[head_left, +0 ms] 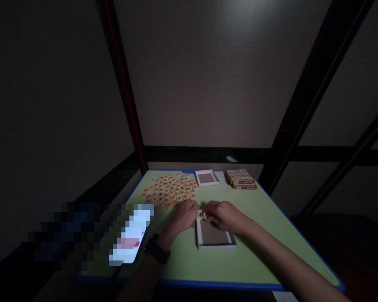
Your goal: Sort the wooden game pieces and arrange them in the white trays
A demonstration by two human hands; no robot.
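Note:
A shallow white open box [216, 239] with a brown inside lies on the table before me. Two round Chinese chess pieces [200, 215] with dark characters show side by side at its far left corner. My right hand [223, 214] reaches over the box from the right, its fingers closed on the right one of these pieces. At the box's left edge, my left hand [186, 214] has its fingers drawn together; what they hold, if anything, is hidden. A dark watch [157, 248] is on the left wrist. A red bit [192, 225] shows under that hand.
Many Chinese chess pieces [170, 191], red and dark, spread over the far left of the green table [255, 260]. Another shallow box part [207, 178] lies at the back, with stacked boxes [240, 178] to its right. A lit phone-like screen [134, 235] is at the left.

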